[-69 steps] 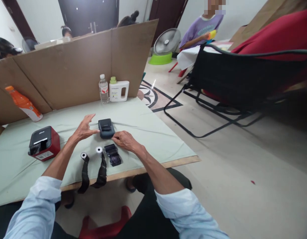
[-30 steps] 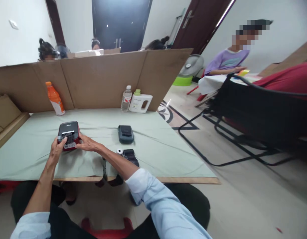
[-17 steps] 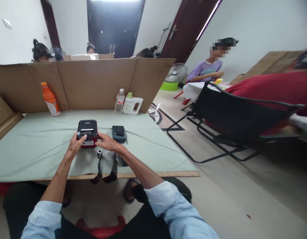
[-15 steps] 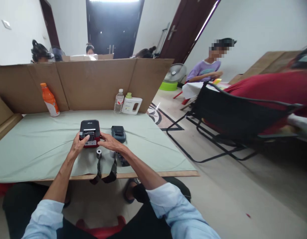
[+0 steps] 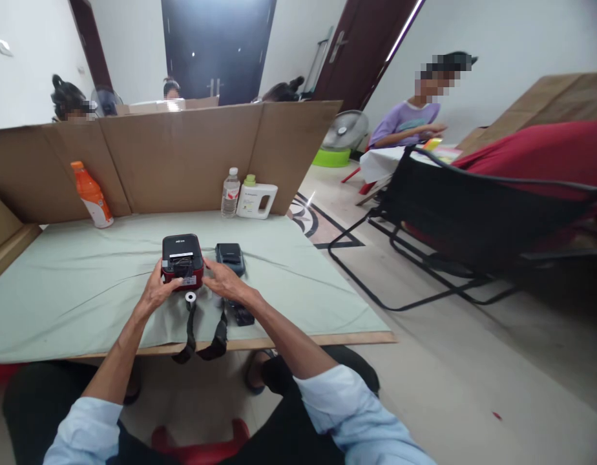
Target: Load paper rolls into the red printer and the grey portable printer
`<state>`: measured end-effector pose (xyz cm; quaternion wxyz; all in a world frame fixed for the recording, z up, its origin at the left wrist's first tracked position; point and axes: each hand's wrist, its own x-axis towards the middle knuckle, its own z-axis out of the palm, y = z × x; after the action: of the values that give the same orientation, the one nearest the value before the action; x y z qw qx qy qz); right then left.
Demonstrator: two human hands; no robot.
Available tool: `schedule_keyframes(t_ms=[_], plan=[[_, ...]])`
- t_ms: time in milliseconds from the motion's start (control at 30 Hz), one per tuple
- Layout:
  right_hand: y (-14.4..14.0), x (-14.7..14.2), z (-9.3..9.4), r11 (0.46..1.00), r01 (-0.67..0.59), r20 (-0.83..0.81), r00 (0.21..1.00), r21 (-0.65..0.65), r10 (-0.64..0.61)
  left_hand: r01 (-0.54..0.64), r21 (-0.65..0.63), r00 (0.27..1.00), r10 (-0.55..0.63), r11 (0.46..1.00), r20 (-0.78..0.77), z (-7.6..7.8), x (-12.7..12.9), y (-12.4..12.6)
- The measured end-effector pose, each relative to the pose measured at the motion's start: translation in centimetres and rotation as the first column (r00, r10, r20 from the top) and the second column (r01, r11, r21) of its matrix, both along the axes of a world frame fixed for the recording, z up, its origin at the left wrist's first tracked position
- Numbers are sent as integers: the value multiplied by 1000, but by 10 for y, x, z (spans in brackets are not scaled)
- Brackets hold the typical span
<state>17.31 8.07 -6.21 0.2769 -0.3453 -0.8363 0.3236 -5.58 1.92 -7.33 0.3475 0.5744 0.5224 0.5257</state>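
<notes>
A black and red label printer [image 5: 182, 247] sits on the cloth-covered table in front of me. My left hand [image 5: 156, 288] is closed on its left side, with the thumb across the lower front. My right hand [image 5: 224, 279] presses against its right side, fingers along the edge. Just below the printer stands a small white paper roll [image 5: 190, 298], from which a dark strip [image 5: 189, 329] hangs over the table edge. A second dark strip [image 5: 216, 340] hangs beside it. Its upper end is partly hidden by my right hand.
A smaller dark device [image 5: 230, 257] lies behind my right hand, and a black item [image 5: 241, 314] lies under my right forearm. An orange bottle [image 5: 92, 196], a clear bottle [image 5: 230, 194] and a white jug [image 5: 256, 199] stand along the cardboard wall [image 5: 177, 161]. Another person sits at right.
Both hands have shifted the printer slightly to the right, closer to the smaller device. My left thumb has slid from the printer's middle down to its lower front. The camera view has tilted a little.
</notes>
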Motion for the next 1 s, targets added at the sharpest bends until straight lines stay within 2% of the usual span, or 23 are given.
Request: schedule_keyframes(t_ms=[167, 367, 633, 867, 1000], plan=[[0, 6, 2, 990, 118, 312, 940, 80, -138, 16, 11, 1000, -15, 1000, -24, -1, 0, 0], [0, 2, 6, 979, 151, 444, 874, 134, -196, -33, 27, 992, 36, 999, -121, 0, -3, 2], [11, -2, -13, 953, 178, 368, 892, 244, -261, -67, 39, 990, 71, 997, -125, 3, 0, 3], [12, 2, -12, 960, 178, 385, 889, 214, -250, -63, 55, 987, 71, 996, -143, 6, 7, 1], [13, 3, -16, 970, 167, 334, 917, 177, -219, -47, 70, 983, 58, 996, -176, 4, 4, 2]])
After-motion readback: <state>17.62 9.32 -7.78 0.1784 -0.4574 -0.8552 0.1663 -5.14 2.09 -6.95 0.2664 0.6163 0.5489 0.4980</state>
